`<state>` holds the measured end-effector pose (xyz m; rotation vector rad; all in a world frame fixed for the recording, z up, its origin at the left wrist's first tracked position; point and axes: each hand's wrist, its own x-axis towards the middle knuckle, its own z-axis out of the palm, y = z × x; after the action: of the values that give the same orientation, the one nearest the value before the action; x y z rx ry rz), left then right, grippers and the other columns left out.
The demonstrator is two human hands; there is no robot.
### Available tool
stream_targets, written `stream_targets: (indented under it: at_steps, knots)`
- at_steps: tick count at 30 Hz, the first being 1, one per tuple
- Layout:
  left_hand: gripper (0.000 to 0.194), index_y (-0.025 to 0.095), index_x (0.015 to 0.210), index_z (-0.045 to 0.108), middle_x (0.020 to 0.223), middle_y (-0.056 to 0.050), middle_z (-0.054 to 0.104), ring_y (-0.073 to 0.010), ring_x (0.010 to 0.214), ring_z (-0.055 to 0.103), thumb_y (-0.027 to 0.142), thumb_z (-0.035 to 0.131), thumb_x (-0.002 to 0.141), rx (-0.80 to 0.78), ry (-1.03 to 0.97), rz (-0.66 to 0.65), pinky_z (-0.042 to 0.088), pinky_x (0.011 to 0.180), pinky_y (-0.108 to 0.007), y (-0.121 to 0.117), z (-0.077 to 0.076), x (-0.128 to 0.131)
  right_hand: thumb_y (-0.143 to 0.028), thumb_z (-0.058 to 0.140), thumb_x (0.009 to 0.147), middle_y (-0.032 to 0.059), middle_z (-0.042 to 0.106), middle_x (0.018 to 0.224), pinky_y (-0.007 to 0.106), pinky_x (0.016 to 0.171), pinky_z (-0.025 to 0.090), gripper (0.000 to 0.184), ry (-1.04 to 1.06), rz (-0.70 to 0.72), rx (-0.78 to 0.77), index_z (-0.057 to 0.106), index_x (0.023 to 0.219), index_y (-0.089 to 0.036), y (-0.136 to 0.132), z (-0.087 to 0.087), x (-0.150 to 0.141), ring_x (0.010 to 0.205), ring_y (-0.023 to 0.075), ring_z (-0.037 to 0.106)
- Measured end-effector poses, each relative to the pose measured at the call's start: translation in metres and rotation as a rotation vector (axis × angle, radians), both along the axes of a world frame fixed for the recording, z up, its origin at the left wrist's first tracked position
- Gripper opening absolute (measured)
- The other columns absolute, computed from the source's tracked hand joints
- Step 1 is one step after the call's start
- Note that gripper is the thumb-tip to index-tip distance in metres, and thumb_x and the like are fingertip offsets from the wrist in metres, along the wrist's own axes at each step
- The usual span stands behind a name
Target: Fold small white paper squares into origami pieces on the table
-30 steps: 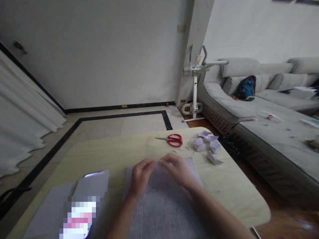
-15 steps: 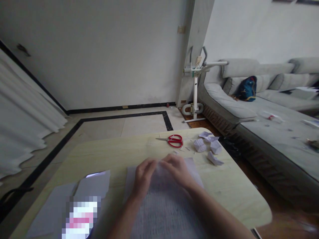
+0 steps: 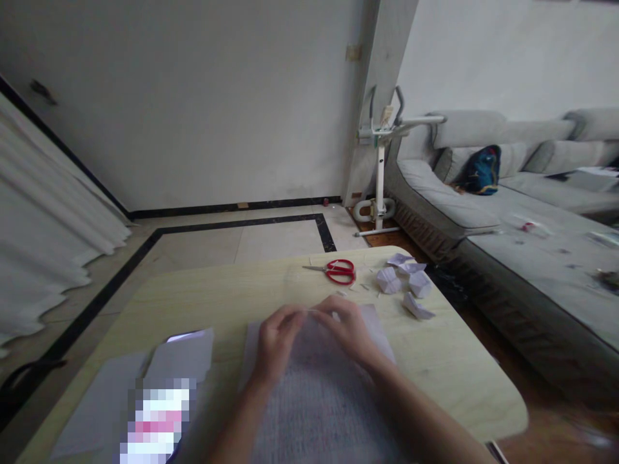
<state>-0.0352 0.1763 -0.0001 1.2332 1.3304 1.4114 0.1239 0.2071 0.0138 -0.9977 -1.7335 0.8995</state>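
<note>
My left hand and my right hand meet above a large sheet of paper covered in writing or print. Fingers and thumb of each are pinched together. Between the fingertips a thin white strip, apparently paper, is stretched; most of it is hidden by the fingers. Beyond my hands lie red-handled scissors, blades pointing left. To their right several folded white paper pieces sit in a loose group, with small paper scraps beside the scissors.
The pale wooden table has a rounded right corner. On its left side lie white paper sheets and a lit, pixelated phone screen. A grey sofa and a white exercise machine stand beyond the right edge.
Both hands stay nearly in place over the sheet, still pinching. The fingertips have drawn slightly apart, and the thin strip between them shows more clearly.
</note>
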Motion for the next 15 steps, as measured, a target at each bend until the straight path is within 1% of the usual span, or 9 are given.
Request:
stream_targets:
  at_steps: [3, 8, 15]
  knots:
    - [0.016, 0.017, 0.079, 0.072, 0.076, -0.002, 0.073, -0.0165, 0.075, 0.066, 0.032, 0.068, 0.079, -0.004, 0.008, 0.002, 0.051, 0.071, -0.022, 0.0000, 0.0026, -0.0008, -0.025, 0.065, 0.086, 0.0027, 0.068, 0.069, 0.026, 0.062, 0.045, 0.016, 0.000, -0.007, -0.001, 0.071, 0.074, -0.018, 0.0001, -0.0002, -0.0005, 0.065, 0.0154, 0.059]
    - [0.016, 0.017, 0.079, 0.073, 0.077, -0.002, 0.073, -0.0170, 0.076, 0.066, 0.031, 0.066, 0.080, 0.006, 0.020, 0.009, 0.051, 0.072, -0.022, 0.0003, 0.0066, -0.0007, -0.026, 0.065, 0.085, 0.0028, 0.069, 0.069, 0.026, 0.061, 0.046, 0.015, 0.018, -0.013, -0.029, 0.071, 0.073, -0.018, 0.0003, -0.0017, -0.0023, 0.065, 0.0157, 0.060]
    - [0.018, 0.016, 0.079, 0.072, 0.077, -0.003, 0.073, -0.0174, 0.076, 0.066, 0.032, 0.066, 0.081, -0.002, 0.039, 0.014, 0.051, 0.071, -0.023, 0.0002, 0.0057, -0.0001, -0.025, 0.064, 0.085, 0.0029, 0.069, 0.072, 0.027, 0.064, 0.046, 0.013, -0.006, -0.004, -0.045, 0.071, 0.077, -0.018, -0.0007, -0.0031, -0.0029, 0.067, 0.0159, 0.060]
